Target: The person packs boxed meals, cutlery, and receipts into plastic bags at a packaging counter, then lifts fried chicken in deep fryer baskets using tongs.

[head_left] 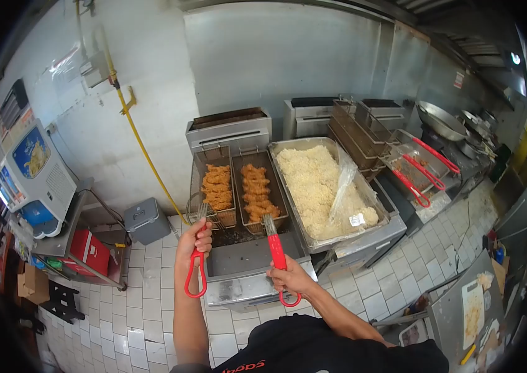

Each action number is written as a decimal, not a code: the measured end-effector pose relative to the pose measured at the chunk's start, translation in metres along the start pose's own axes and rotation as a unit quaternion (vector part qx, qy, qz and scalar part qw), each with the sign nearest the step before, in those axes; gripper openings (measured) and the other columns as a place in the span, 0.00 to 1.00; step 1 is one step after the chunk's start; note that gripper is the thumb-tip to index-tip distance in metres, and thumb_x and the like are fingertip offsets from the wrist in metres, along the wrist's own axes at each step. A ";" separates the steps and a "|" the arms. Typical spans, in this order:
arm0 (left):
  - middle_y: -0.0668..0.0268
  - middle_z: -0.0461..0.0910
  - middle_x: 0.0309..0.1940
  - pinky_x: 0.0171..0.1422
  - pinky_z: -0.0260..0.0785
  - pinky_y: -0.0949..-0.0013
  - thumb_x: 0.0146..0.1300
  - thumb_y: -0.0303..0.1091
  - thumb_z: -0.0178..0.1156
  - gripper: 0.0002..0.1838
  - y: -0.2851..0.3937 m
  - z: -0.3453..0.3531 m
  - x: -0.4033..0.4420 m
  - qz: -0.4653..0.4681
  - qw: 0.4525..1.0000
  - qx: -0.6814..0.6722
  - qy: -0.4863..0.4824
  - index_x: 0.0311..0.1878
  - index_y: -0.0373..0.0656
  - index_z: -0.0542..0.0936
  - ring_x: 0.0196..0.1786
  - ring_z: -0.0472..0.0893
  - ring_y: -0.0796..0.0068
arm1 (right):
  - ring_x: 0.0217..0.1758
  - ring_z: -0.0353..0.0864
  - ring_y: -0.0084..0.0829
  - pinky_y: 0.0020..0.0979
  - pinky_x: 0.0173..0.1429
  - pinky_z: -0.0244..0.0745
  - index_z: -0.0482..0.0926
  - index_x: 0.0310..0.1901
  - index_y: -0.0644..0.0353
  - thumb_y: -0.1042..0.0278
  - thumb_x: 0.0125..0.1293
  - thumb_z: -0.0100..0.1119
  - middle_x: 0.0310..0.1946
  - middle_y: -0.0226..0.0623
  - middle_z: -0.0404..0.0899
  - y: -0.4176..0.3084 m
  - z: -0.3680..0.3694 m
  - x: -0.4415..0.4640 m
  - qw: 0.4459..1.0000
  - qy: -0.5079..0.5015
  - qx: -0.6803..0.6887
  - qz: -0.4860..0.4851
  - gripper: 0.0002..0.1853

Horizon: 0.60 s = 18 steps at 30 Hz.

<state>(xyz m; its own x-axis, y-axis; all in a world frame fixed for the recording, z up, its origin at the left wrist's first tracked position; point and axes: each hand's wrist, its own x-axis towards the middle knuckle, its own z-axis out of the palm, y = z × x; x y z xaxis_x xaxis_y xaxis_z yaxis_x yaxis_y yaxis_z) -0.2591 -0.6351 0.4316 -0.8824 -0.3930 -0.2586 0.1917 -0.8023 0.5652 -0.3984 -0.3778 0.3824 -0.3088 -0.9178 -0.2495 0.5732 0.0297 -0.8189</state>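
My left hand (195,242) is closed around the red handle of the left fry basket (229,217), which holds a row of browned fried pieces (217,188). In my right hand (291,278) is the red handle of the right fry basket (278,219), also filled with fried pieces (256,193). Both baskets sit side by side over the deep fryer (238,255), their far ends near its back. How much of each basket is in the oil I cannot tell.
Right of the fryer stands a large metal tray (313,244) of pale breaded pieces. Stacked empty wire baskets (353,133) and more red-handled baskets (416,177) are farther right. A grey bin (146,221) and a cart with a drink dispenser (33,177) stand left.
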 end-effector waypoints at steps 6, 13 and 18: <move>0.78 0.62 0.16 0.12 0.53 0.83 0.71 0.42 0.53 0.13 -0.002 -0.010 0.001 -0.005 1.000 -0.014 -0.021 0.39 0.40 0.74 0.13 0.59 0.90 | 0.17 0.61 0.18 0.25 0.22 0.61 0.63 0.42 0.55 0.78 0.64 0.56 0.19 0.25 0.63 -0.040 0.011 -0.010 0.999 0.001 -0.044 -0.016 0.12; 0.77 0.61 0.16 0.12 0.53 0.82 0.71 0.42 0.54 0.14 -0.007 -0.010 0.004 0.005 1.000 -0.018 -0.001 0.41 0.39 0.75 0.12 0.59 0.88 | 0.17 0.61 0.18 0.25 0.23 0.61 0.65 0.43 0.56 0.77 0.65 0.57 0.19 0.25 0.62 -0.073 0.021 -0.008 0.999 -0.012 -0.034 -0.013 0.11; 0.77 0.61 0.16 0.12 0.52 0.81 0.71 0.43 0.55 0.14 -0.009 0.001 -0.003 0.011 0.999 0.012 0.044 0.42 0.40 0.75 0.12 0.58 0.89 | 0.18 0.62 0.19 0.27 0.23 0.62 0.64 0.45 0.58 0.79 0.64 0.57 0.19 0.26 0.62 -0.089 0.029 -0.010 1.000 0.002 0.014 0.014 0.13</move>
<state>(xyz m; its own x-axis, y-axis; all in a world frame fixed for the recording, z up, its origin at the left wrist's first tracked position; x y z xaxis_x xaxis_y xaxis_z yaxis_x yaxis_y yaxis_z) -0.2587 -0.6261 0.4281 -0.8364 -0.4500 -0.3130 0.2005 -0.7826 0.5894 -0.4247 -0.3831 0.4729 -0.2950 -0.9154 -0.2739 0.6020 0.0446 -0.7973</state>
